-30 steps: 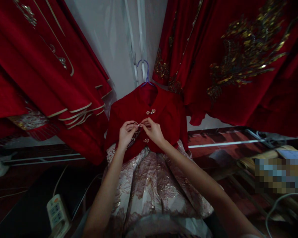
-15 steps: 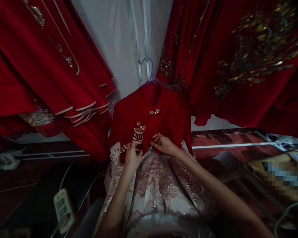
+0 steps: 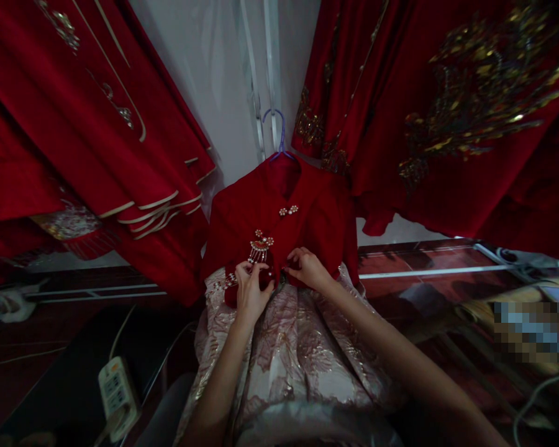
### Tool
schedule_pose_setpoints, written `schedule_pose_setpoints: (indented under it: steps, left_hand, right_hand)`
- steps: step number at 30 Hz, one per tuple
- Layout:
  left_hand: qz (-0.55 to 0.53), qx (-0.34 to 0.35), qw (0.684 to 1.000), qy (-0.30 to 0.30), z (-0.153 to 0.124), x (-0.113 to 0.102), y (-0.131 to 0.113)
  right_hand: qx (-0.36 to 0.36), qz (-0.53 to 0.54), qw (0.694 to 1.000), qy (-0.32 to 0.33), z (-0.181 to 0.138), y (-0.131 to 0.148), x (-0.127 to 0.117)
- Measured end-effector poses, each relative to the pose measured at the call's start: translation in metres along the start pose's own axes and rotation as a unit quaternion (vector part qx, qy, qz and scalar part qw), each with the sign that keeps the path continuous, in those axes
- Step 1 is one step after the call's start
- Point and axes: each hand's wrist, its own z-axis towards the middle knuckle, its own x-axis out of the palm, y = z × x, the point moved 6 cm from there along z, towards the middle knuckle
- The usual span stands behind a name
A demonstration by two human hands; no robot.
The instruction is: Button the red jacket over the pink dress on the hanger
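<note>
A short red jacket hangs on a purple hanger. Flower-shaped pearl clasps sit at its chest, and a fan-shaped ornament with bead tassels lies below them. My left hand is at the jacket's lower front edge just under the tassels, thumb and fingers closed on the red cloth. Facing it, my right hand pinches the opposite front edge near the hem. Any small fastener between the fingertips is too small to make out. Below the jacket spreads a pale pink brocade skirt with metallic patterns.
Red garments with pale trim hang at the left. A red garment with gold sequin embroidery hangs at the right. A white power strip lies on a dark surface at the lower left. White rack bars run low behind.
My left hand's fingers have shifted slightly, its thumb now reaching further right along the jacket edge. My right hand keeps nearly the same place. The whole view has moved a little.
</note>
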Motion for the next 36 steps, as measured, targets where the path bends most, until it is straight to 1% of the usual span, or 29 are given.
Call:
schedule_pose_setpoints:
  steps: [3, 5, 7, 11, 15, 20, 23, 27, 31, 36]
  left_hand:
    - [-0.013, 0.011, 0.999, 0.027, 0.001, 0.005, -0.003]
    - [-0.044, 0.011, 0.997, 0.055, 0.002, 0.012, -0.002]
    - [-0.079, 0.001, 0.994, 0.07, 0.003, 0.018, 0.0]
    - [-0.158, -0.051, 0.984, 0.062, 0.007, 0.026, 0.005]
    - [-0.199, -0.062, 0.975, 0.073, 0.011, 0.033, 0.006]
    - [-0.185, -0.049, 0.979, 0.071, 0.016, 0.035, 0.003]
    - [-0.213, -0.072, 0.972, 0.069, 0.018, 0.036, 0.002]
    - [-0.257, -0.094, 0.96, 0.064, 0.019, 0.032, -0.002]
    - [-0.321, -0.135, 0.934, 0.073, 0.018, 0.033, 0.001]
    - [-0.379, -0.154, 0.91, 0.071, 0.017, 0.04, 0.012]
  right_hand:
    - [-0.001, -0.017, 1.0, 0.008, -0.001, -0.002, 0.005]
    - [-0.004, -0.015, 1.0, 0.009, 0.0, -0.001, 0.002]
    - [-0.008, -0.003, 1.0, 0.013, 0.0, 0.002, -0.004]
    - [-0.008, 0.064, 0.997, 0.044, 0.002, 0.009, -0.015]
    - [0.008, 0.146, 0.987, 0.074, 0.002, 0.016, -0.022]
    - [0.024, 0.158, 0.982, 0.096, 0.002, 0.022, -0.023]
    - [0.033, 0.165, 0.979, 0.114, 0.002, 0.023, -0.021]
    - [0.038, 0.147, 0.985, 0.079, 0.001, 0.02, -0.017]
    - [0.021, 0.129, 0.991, 0.041, 0.0, 0.019, -0.01]
    - [-0.003, 0.119, 0.992, 0.032, 0.0, 0.022, -0.004]
